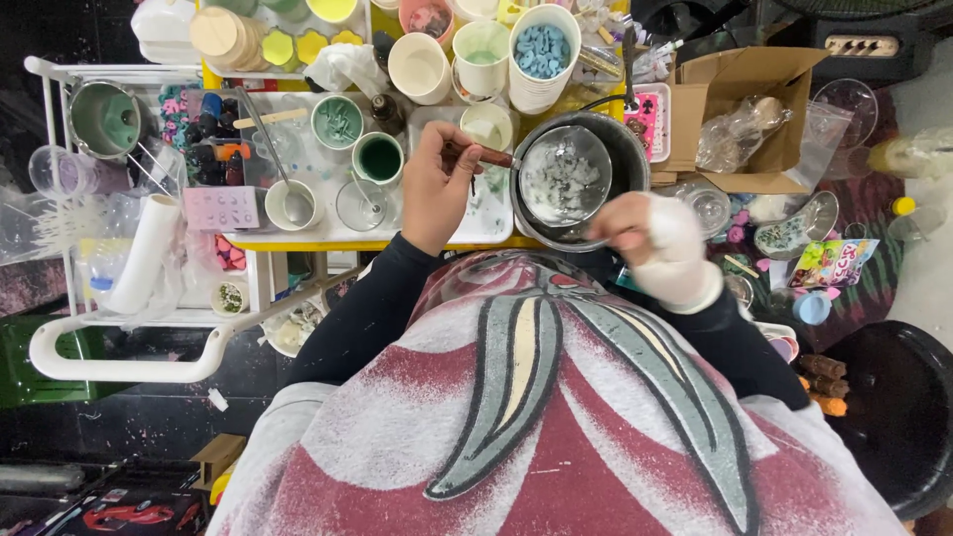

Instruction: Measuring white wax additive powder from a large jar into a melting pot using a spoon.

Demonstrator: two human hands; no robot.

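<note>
My left hand [435, 189] is closed around the brown wooden handle of a small metal pan [564, 177]. The pan holds whitish, partly melted lumps. It rests inside a larger round metal pot [623, 149] on the yellow-edged table [298, 241]. My right hand [655, 243], wrapped in a white cloth or glove, has its fingers curled at the pot's near rim. It is slightly blurred. A red and grey patterned sweatshirt fills the lower frame.
Behind the pot stand several cups, a tub of blue pieces [541, 50] and a cup of green liquid [378, 159]. To the right are an open cardboard box [745, 99] and a black bin [893, 417]. At left is a white cart [119, 357].
</note>
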